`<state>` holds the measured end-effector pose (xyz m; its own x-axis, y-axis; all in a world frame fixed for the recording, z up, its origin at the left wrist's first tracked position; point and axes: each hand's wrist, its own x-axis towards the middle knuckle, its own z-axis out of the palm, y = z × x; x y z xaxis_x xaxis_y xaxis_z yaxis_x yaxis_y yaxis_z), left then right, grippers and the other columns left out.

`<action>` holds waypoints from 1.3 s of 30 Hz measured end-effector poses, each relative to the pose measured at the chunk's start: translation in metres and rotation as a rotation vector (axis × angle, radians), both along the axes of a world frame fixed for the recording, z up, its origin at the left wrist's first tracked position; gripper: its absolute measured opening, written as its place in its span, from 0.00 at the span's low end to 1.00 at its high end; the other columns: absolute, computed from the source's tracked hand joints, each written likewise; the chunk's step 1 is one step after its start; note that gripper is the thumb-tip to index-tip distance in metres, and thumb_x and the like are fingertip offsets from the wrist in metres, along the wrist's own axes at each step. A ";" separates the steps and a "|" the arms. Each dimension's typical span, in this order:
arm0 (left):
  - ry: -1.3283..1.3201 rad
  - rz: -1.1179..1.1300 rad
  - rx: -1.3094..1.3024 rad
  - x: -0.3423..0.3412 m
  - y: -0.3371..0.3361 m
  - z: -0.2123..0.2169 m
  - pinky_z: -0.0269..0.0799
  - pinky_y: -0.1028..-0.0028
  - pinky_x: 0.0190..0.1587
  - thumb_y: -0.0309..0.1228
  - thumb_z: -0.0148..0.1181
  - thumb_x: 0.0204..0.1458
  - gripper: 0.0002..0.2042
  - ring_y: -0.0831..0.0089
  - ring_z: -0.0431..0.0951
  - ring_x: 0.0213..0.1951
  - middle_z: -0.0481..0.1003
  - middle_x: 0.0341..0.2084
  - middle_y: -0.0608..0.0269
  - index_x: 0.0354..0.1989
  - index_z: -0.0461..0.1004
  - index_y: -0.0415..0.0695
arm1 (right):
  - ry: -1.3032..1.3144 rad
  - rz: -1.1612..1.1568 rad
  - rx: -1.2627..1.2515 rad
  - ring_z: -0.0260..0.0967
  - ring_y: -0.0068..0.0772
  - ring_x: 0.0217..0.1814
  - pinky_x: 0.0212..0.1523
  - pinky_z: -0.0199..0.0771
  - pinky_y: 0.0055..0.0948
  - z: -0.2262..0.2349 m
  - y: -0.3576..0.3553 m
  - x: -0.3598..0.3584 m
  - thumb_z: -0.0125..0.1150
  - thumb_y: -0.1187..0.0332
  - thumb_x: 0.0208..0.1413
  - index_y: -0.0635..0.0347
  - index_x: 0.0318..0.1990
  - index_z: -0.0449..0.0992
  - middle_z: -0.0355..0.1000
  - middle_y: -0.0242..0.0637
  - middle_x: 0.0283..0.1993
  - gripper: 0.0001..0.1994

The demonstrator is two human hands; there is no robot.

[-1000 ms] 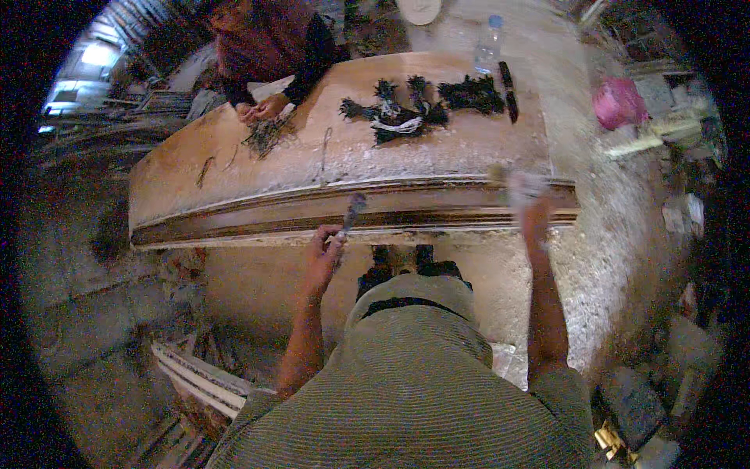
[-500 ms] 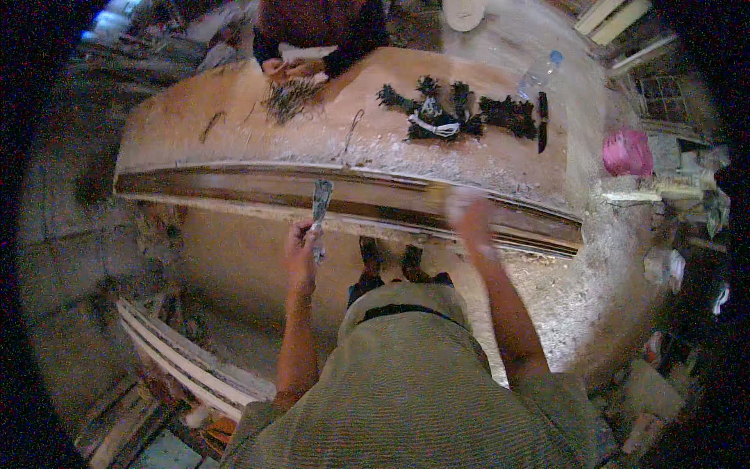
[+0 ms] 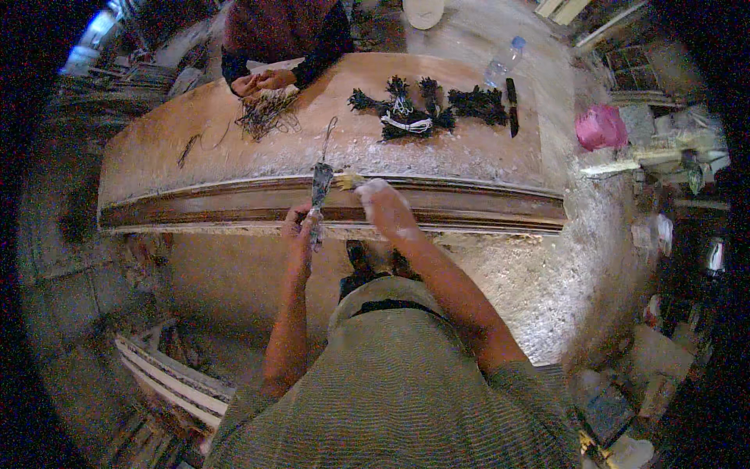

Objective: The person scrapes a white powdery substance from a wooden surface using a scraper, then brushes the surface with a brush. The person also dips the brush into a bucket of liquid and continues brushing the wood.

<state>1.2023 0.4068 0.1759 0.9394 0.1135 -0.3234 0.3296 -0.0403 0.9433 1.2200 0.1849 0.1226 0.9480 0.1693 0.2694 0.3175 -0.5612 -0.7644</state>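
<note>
My left hand (image 3: 298, 224) is closed around the handle of a putty knife (image 3: 321, 186), whose grey, crusted blade points away from me. Long wooden moulding (image 3: 234, 200), brown with grooves, runs along the table's near side beneath both hands. White-smeared, my right hand (image 3: 383, 205) is closed on a brush with pale yellow bristles (image 3: 348, 181). Those bristles sit just right of the putty knife's blade, over the moulding's far edge; whether they touch the blade I cannot tell. The brush's handle is hidden in the fingers.
Across the dusty brown table (image 3: 156, 144), a person's hands (image 3: 266, 81) hold a tangle of thin wires (image 3: 264, 111). Bundles of dark cord (image 3: 406, 121), a black knife (image 3: 512, 108) and a plastic bottle (image 3: 505, 62) lie right. A pink bag (image 3: 600, 127) is farther right.
My right hand has swung left with the brush, coming close to the putty knife. My left hand keeps the knife in nearly the same place. The whole view has shifted slightly.
</note>
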 end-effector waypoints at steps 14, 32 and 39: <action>0.110 0.060 -0.089 -0.012 0.026 -0.008 0.62 0.80 0.21 0.34 0.56 0.60 0.08 0.84 0.66 0.22 0.69 0.24 0.73 0.45 0.71 0.46 | -0.043 -0.497 -0.079 0.74 0.46 0.42 0.43 0.73 0.43 0.047 -0.124 -0.027 0.57 0.64 0.55 0.60 0.40 0.78 0.76 0.47 0.41 0.11; -0.024 -0.192 -0.025 0.000 0.001 0.003 0.60 0.80 0.19 0.33 0.55 0.60 0.08 0.84 0.66 0.21 0.72 0.27 0.70 0.44 0.71 0.45 | 0.221 -0.868 -1.035 0.72 0.44 0.41 0.42 0.72 0.45 -0.014 -0.451 -0.093 0.60 0.54 0.55 0.65 0.48 0.71 0.73 0.45 0.43 0.23; 0.074 -0.249 0.023 -0.002 -0.019 0.009 0.59 0.80 0.20 0.35 0.57 0.59 0.10 0.84 0.65 0.21 0.69 0.24 0.71 0.45 0.71 0.45 | 0.267 -0.566 -0.246 0.72 0.46 0.46 0.50 0.70 0.43 -0.081 -0.265 -0.084 0.62 0.61 0.54 0.63 0.46 0.75 0.75 0.48 0.44 0.17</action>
